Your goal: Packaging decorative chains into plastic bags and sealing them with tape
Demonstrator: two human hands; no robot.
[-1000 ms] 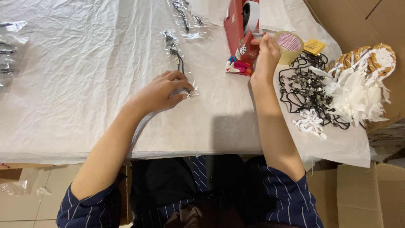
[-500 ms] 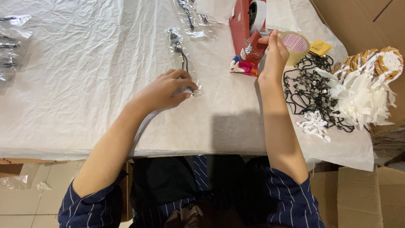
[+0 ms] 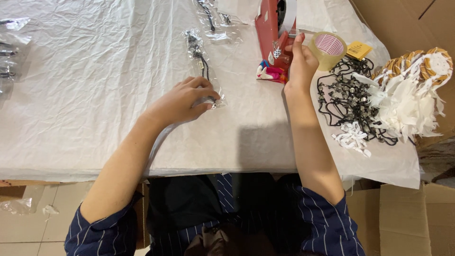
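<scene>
- I am resting my left hand [image 3: 182, 98] on the white crumpled paper sheet [image 3: 95, 85] that is covering the table, fingers curled down and pinching the near end of a clear plastic bag [image 3: 201, 61].
- That bag is lying flat on the sheet, running away from my fingertips toward the far edge, and a black cord with small dark beads is showing inside it.
- I am reaching my right hand [image 3: 299, 61] up to the red tape dispenser [image 3: 272, 26], with my fingertips touching its front end; I cannot tell whether I am gripping a strip of tape there or only pressing on it.
- A roll of clear tape [image 3: 328, 47] is sitting just beside my right hand, touching its outer side.
- A small bright pink, blue and white object [image 3: 270, 73] is lying at the foot of the dispenser, just under my right wrist.
- To the right of my forearm a heap of black beaded cords [image 3: 348, 99] is lying tangled, with white feathers [image 3: 403, 102] and tan woven rings [image 3: 426, 64] piled against it.
- Another clear bag [image 3: 213, 16] holding dark cord is lying farther up the sheet, well apart from my left hand.
</scene>
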